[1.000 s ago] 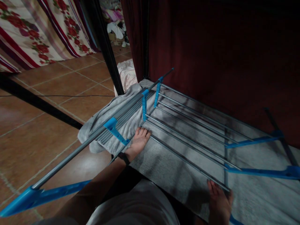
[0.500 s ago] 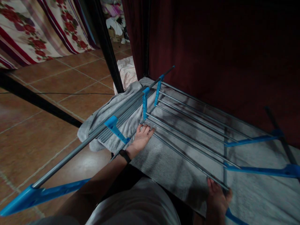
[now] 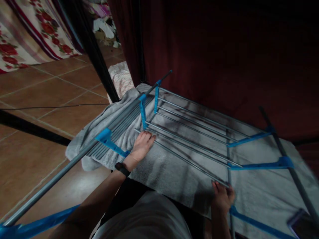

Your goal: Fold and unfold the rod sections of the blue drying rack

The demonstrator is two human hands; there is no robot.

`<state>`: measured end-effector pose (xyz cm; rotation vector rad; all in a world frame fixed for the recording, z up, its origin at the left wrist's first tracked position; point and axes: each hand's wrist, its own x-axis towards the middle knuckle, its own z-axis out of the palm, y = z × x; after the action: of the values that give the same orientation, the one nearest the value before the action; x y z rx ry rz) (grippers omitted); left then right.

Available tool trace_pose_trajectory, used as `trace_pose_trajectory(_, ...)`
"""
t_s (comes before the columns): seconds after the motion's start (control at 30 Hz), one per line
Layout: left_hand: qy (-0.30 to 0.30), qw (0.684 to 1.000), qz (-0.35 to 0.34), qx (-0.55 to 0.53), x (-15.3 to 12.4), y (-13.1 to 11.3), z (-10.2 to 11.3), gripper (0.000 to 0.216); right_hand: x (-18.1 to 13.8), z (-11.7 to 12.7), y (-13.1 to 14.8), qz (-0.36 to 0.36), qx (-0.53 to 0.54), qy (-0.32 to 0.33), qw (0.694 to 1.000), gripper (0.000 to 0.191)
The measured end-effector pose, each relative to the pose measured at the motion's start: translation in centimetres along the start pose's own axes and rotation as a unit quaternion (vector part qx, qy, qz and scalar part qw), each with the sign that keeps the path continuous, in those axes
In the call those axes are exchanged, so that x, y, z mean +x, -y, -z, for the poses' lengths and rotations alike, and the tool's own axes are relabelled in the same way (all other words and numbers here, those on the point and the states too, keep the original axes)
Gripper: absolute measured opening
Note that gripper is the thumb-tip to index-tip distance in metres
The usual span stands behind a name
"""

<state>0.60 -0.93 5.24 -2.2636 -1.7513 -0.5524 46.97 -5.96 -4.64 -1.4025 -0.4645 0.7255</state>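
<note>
A thin grey metal rod [image 3: 183, 159] runs between my two hands above the grey blanket. My left hand [image 3: 142, 144], with a black band at its wrist, is closed on the rod near its left end, which pokes out past the fingers. Near the other end, my right hand [image 3: 222, 196] pinches it close to a crossbar. The rod belongs with a partly assembled metal rack, where several rods span between a blue plastic bracket [image 3: 143, 111] on the left and a blue arm [image 3: 261, 165] on the right. A thicker tube [image 3: 54, 180] slants toward the lower left.
Several loose grey rods [image 3: 117, 134] lie bundled on the blanket [image 3: 171, 186] at the left. A dark phone-like object [image 3: 305, 223] rests at the lower right. Black posts [image 3: 93, 53] stand at the left, and a dark red curtain [image 3: 211, 59] hangs behind.
The view has swung right and the scene has shifted left, bringing the phone-like object into sight. Both hands keep their hold on the rod.
</note>
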Motion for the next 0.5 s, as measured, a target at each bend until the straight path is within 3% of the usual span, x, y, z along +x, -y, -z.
trace_pose_trajectory(0.1, 0.017, 1.000, 0.005, 0.001, -0.5, 0.7, 0.0, 0.043, -1.1, -1.0, 0.0, 0.002, -0.009, -0.058, 0.998, 0.053)
trace_pose_trajectory(0.3, 0.058, 0.998, 0.012, -0.005, -0.2, 2.0, -0.8, 0.040, -1.9, -3.1, 0.5, -0.012, -0.008, -0.082, 0.997, 0.051)
trace_pose_trajectory(0.5, 0.081, 0.995, 0.052, -0.024, -1.1, 4.2, -3.9, 0.047, -1.8, -4.0, 0.9, -0.048, 0.044, -0.098, 0.993, 0.047)
